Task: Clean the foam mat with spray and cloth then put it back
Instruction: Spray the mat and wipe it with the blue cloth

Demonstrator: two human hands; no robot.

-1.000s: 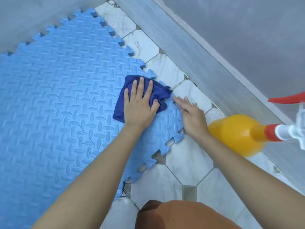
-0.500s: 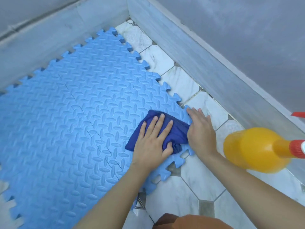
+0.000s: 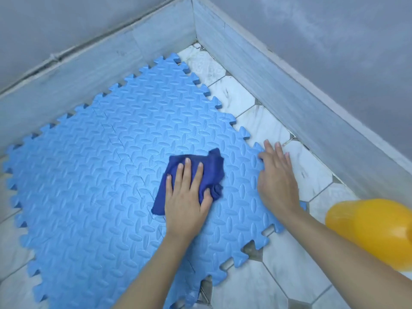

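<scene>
Wiping stage. The yellow spray bottle (image 3: 374, 233) stands nearest, behind the right hand (image 3: 277, 181), whose spread fingers press the foam mat (image 3: 93, 179) edge to the tiled floor (image 3: 289, 275), apparently to steady it. The left hand (image 3: 186, 197), fingers spread flat, presses the dark blue cloth (image 3: 211, 168) onto the mat. Beyond both hands, the mat reaches toward the wall corner (image 3: 194, 30).
</scene>
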